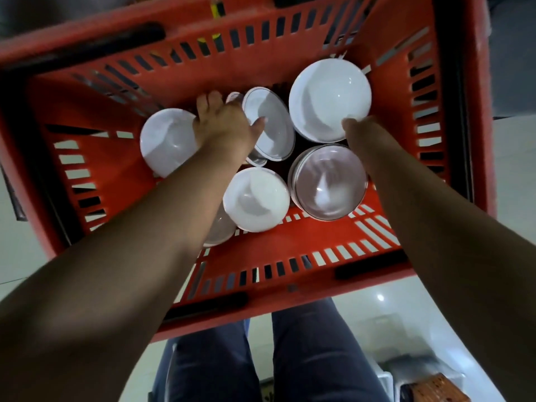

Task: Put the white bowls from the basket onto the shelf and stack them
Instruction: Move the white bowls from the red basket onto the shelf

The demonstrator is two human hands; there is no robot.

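A red plastic basket (304,245) holds several white bowls. My left hand (224,123) reaches down into it, thumb laid over the rim of a tilted dark-rimmed bowl (272,126), fingers spread toward the far wall beside a plain white bowl (169,142). My right hand (358,126) pinches the near rim of the large white bowl (329,98) at the back right; its fingers are hidden under the bowl. A dark-rimmed stack (329,182) and a small white bowl (256,198) lie nearer me. The shelf is out of view.
Black handles (95,47) lie along the basket's rim. The basket stands on a pale glossy floor (377,309). My legs in dark trousers (304,358) are just below it. Some boxes (429,384) sit at the bottom right.
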